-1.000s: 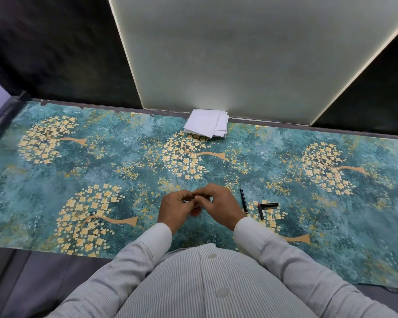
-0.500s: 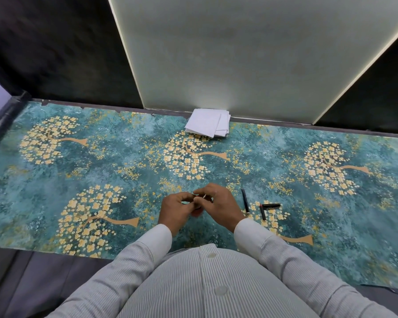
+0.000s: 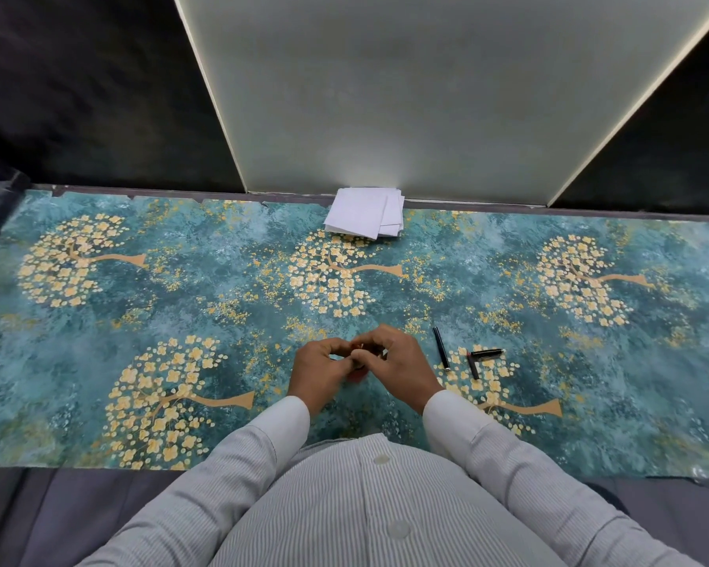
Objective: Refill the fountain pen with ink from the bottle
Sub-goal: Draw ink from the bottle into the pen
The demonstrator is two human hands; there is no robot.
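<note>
We hold our left hand (image 3: 318,372) and right hand (image 3: 398,368) together low over the bench (image 3: 222,321), fingers pinched around something small and mostly hidden, likely the ink bottle's cap. Three dark pen parts (image 3: 473,362) lie just right, probably unscrewed for filling.

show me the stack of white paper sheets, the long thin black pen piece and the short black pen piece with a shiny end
stack of white paper sheets (image 3: 361,218): head view, middle of top sheet
long thin black pen piece (image 3: 441,348): head view, mid-shaft
short black pen piece with a shiny end (image 3: 486,353): head view, middle of its body
</note>
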